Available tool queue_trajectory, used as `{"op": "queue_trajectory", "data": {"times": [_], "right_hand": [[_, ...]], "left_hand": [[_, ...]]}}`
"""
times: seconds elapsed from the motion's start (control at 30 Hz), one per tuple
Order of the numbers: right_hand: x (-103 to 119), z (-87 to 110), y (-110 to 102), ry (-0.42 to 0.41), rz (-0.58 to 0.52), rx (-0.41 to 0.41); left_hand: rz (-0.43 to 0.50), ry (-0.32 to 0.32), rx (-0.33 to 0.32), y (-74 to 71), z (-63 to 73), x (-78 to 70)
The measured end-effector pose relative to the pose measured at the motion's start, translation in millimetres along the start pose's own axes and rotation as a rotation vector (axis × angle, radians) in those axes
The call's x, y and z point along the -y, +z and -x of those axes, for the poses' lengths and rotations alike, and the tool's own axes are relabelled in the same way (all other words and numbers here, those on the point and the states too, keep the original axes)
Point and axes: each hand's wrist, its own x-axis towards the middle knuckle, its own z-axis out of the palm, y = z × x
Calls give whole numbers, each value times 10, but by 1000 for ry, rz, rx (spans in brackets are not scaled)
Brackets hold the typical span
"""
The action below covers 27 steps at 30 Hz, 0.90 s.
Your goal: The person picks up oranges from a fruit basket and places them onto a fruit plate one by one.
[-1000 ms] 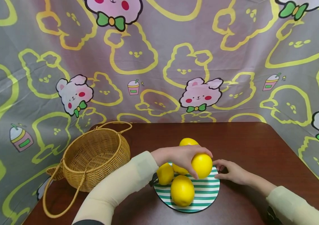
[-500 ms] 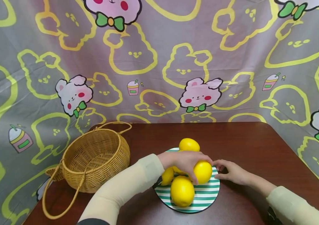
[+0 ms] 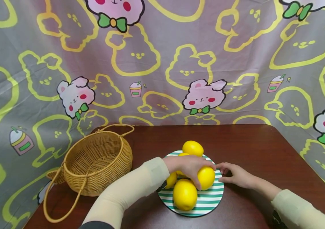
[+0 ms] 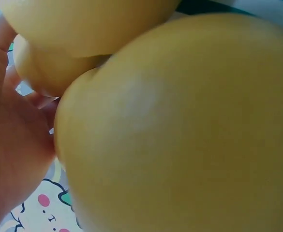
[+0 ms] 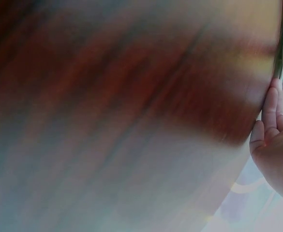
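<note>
In the head view, my left hand (image 3: 189, 167) reaches over a round plate (image 3: 208, 203) with green and white stripes. Its thumb and fingers curve round a yellow lemon (image 3: 206, 178), which sits low at the plate's right side. A front lemon (image 3: 185, 194), a back lemon (image 3: 192, 148) and others partly hidden by the hand share the plate. Large lemons (image 4: 189, 125) fill the left wrist view beside the palm. My right hand (image 3: 236, 175) holds the plate's right rim between thumb and fingers; the right wrist view shows its fingers (image 5: 271, 104) against the plate's edge (image 5: 282, 43).
A wicker basket (image 3: 99, 178) with looped handles stands left of the plate, with nothing seen inside it. Everything rests on a dark brown table (image 3: 254, 143). A patterned cloth (image 3: 156, 79) hangs behind and along both sides.
My left hand has lowered the lemon onto the right side of the plate and moved slightly toward me. The right hand has stayed at the rim.
</note>
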Motion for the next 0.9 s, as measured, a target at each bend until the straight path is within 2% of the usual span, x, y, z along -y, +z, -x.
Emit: {"op": "queue_trajectory", "data": {"times": [0.23,0.4,0.57,0.73,0.9], "right_hand": [[8,-10,-26,-24,-6,15],[22,-19,-48,-23,-28,32],[27,-17,-89,-21,-48,41],[56,21,-153,-27,-53,37],[164,56,-241,26,-25,6]], "left_hand": [[-12,-52,14,-17,-5,11],[-50,-90,-7,-18,12,22],[-37,-114,-25,-22,40,54],[13,-119,-55,-34,90,98],[6,-128,-108,-74,201,144]]}}
